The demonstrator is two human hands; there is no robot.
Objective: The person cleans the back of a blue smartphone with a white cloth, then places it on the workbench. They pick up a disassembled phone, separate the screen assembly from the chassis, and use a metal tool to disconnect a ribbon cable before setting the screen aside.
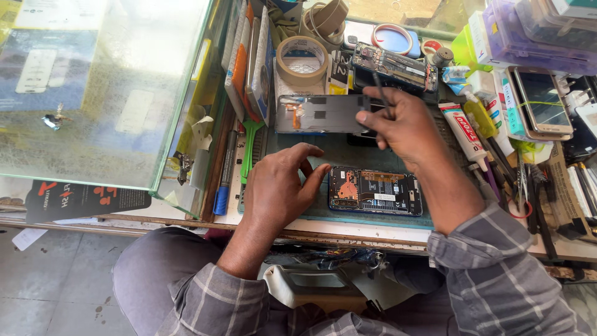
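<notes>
Step in hand, by judgement: work on an opened phone (pixel 375 191) lying back-up on the green mat (pixel 336 149) at the counter's (pixel 385 231) near edge, battery and copper-coloured parts exposed. Left hand (pixel 280 186) rests at the phone's 9 o'clock end, fingers spread, fingertips touching its edge, clamped on nothing. Right hand (pixel 404 127) hovers at the phone's 12 o'clock, fingers pinched shut on a thin dark tool (pixel 380 93) pointing up. Next move likely calls for steadying the phone and bringing the tool tip down precisely. Grey back cover (pixel 320 114) lies on the mat at 11 o'clock of the phone; a second stripped phone (pixel 392 67) beyond it. Tan tape roll (pixel 302 59) at 11 o'clock; white tube with red label (pixel 463 134) at 2 o'clock; purple translucent box (pixel 535 37) far at 1 o'clock; black card with red marks (pixel 81 199) at 9 o'clock under the glass case (pixel 106 81).
</notes>
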